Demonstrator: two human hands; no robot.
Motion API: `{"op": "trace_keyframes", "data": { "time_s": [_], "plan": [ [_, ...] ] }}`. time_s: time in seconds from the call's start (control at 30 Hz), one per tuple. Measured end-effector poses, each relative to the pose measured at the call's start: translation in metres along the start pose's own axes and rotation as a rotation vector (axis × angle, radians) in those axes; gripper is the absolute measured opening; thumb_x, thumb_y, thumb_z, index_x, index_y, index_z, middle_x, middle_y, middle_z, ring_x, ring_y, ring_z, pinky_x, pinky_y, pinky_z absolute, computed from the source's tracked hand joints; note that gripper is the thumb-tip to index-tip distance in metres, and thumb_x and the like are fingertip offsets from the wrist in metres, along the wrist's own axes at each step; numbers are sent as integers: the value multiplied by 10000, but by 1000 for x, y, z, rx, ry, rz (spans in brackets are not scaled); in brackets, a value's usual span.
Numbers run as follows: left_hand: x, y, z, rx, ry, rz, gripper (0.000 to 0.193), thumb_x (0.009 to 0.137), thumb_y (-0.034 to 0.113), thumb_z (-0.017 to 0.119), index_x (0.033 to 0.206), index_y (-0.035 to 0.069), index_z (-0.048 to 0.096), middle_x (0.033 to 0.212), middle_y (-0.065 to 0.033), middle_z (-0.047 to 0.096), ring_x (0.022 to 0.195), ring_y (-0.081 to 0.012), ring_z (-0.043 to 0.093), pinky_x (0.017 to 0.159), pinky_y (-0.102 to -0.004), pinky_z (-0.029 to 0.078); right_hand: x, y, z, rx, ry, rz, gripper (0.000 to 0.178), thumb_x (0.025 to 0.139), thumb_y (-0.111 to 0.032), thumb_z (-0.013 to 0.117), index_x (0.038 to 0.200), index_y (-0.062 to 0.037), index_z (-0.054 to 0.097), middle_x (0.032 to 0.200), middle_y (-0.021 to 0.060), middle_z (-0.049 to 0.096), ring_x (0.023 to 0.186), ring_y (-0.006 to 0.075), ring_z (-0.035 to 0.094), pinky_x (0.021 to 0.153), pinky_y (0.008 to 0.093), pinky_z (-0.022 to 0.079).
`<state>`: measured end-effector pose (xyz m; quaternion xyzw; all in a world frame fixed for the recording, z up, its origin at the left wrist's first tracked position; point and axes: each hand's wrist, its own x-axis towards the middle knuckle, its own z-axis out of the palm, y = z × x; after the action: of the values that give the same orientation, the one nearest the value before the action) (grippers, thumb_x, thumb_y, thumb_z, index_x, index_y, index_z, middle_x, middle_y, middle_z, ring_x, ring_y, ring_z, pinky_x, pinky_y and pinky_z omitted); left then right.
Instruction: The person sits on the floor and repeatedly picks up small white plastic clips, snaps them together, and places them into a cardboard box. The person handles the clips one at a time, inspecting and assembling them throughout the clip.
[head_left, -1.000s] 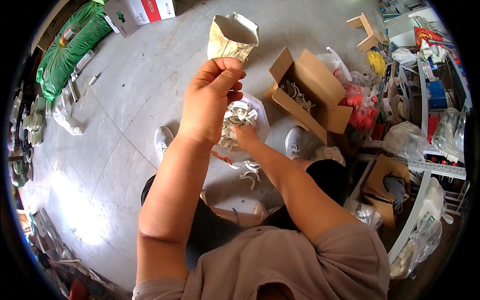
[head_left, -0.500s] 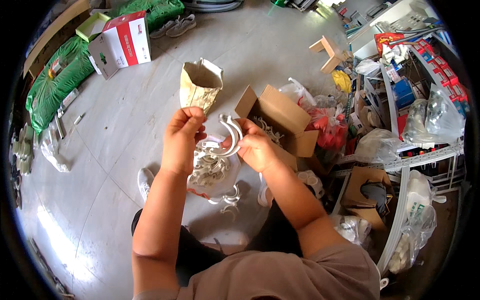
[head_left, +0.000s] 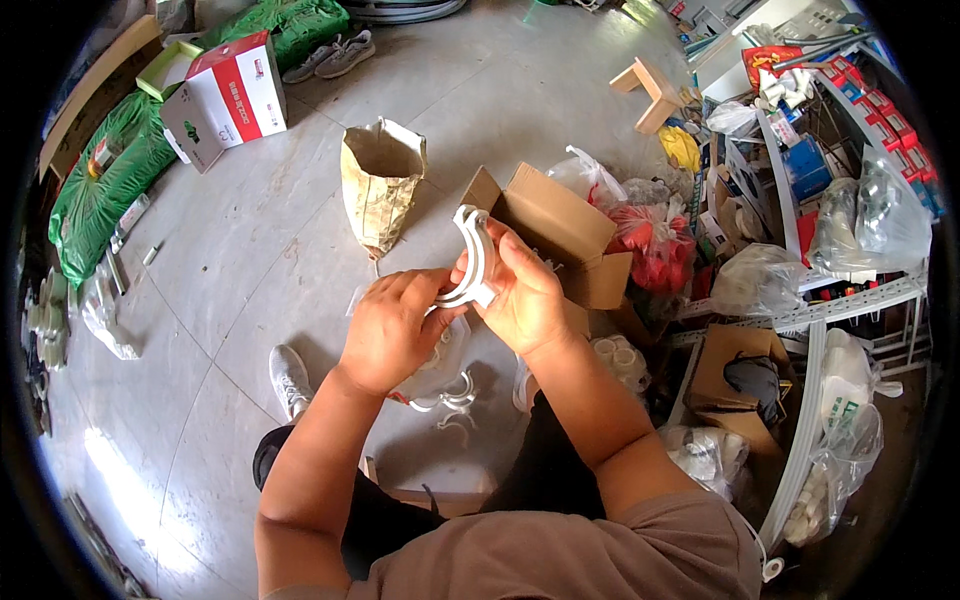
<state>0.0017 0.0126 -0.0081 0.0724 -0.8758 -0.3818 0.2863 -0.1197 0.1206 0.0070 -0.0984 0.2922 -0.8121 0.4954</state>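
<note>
A pair of white, curved half-ring pipe clips [head_left: 478, 250] is held up over my lap, one lying along the other. My right hand [head_left: 525, 295] cups them from the right, fingers wrapped round. At their lower end, my left hand [head_left: 388, 325] pinches with thumb and fingers. Under the hands sits a clear plastic bag [head_left: 450, 352] of similar white clips, mostly hidden by my left hand. A few loose clips [head_left: 458, 393] lie beside it between my legs.
A tan sack [head_left: 383, 195] with its mouth open stands ahead. Right of it is an open cardboard box [head_left: 565, 215], then red plastic bags [head_left: 650, 240]. Shelving [head_left: 800, 318] crowded with packages runs along the right. Green sacks [head_left: 110, 190] and a red-and-white box [head_left: 235, 90] are at left.
My left hand has come down and right from near the sack, onto the clips' lower end. The right hand has turned and lifted the clips slightly, now nested closer together.
</note>
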Motion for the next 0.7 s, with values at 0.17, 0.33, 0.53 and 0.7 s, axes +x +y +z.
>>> {"op": "trace_keyframes", "data": {
  "time_s": [0.17,0.33,0.53,0.7],
  "plan": [
    [1,9,4,237,5,176,308,694,196,663,960,73,567,860,-56,615,810,-231,586,783,-356,445,-3,-6,-6,-206,108,-40,237,835,-224,566,1016,-78,521,883,69,593,766,182,583,729,332,472],
    [4,12,7,311,12,189,329,669,187,663,969,91,571,857,-38,616,837,-195,582,833,-367,419,-7,-8,0,-221,239,12,213,837,-232,566,969,-67,547,778,52,594,709,170,581,704,307,470],
    [3,12,8,325,-3,174,353,635,197,676,960,99,578,841,-19,614,836,-175,579,836,-373,414,-7,-7,-3,-134,180,47,188,849,-242,546,902,-61,542,691,54,573,641,150,550,612,279,440],
    [6,15,6,247,24,177,286,685,230,659,917,77,588,831,-42,613,830,-192,575,813,-380,419,-5,-1,-10,-147,180,-11,183,860,-243,528,831,-63,515,648,54,551,566,140,516,539,253,409]
  ]
}}
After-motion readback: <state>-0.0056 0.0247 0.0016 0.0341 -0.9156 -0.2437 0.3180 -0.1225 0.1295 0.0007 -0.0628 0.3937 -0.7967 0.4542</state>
